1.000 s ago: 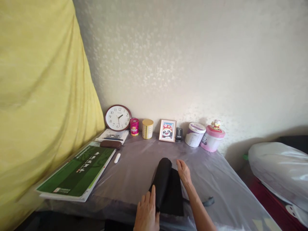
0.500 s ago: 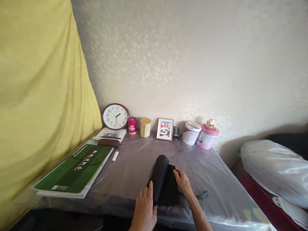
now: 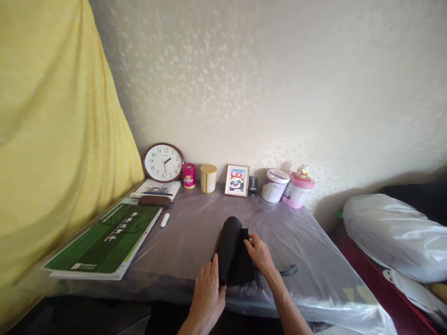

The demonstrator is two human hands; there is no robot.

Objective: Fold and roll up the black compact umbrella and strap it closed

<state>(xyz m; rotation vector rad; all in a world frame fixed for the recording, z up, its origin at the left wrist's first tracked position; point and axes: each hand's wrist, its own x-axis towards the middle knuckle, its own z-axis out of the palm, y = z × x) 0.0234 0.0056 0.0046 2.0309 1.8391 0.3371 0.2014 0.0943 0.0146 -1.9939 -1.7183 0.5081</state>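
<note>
A black fabric roll (image 3: 228, 249) lies on the plastic-covered table near its front edge, with a loose flap (image 3: 244, 267) spread out along its right side. My left hand (image 3: 208, 289) grips the roll's near left side, index finger along it and thumb at its near end. With thumb and fingers, my right hand (image 3: 260, 253) pinches the flap's upper right edge. A dark grey strap (image 3: 289, 270) sticks out to the right from beneath my right forearm. What is inside the roll is hidden.
A green-covered book (image 3: 108, 237), a brown case (image 3: 154, 201) and a small white object (image 3: 165, 220) lie left. Along the wall stand a clock (image 3: 163, 162), tins, a panda picture frame (image 3: 237, 180) and two tubs. The table's plastic cover (image 3: 314, 274) hangs over its front edge.
The whole view has shifted slightly, so everything sits a little higher and further left. Both hands keep their holds on the black roll and its flap, with hardly any other movement.
</note>
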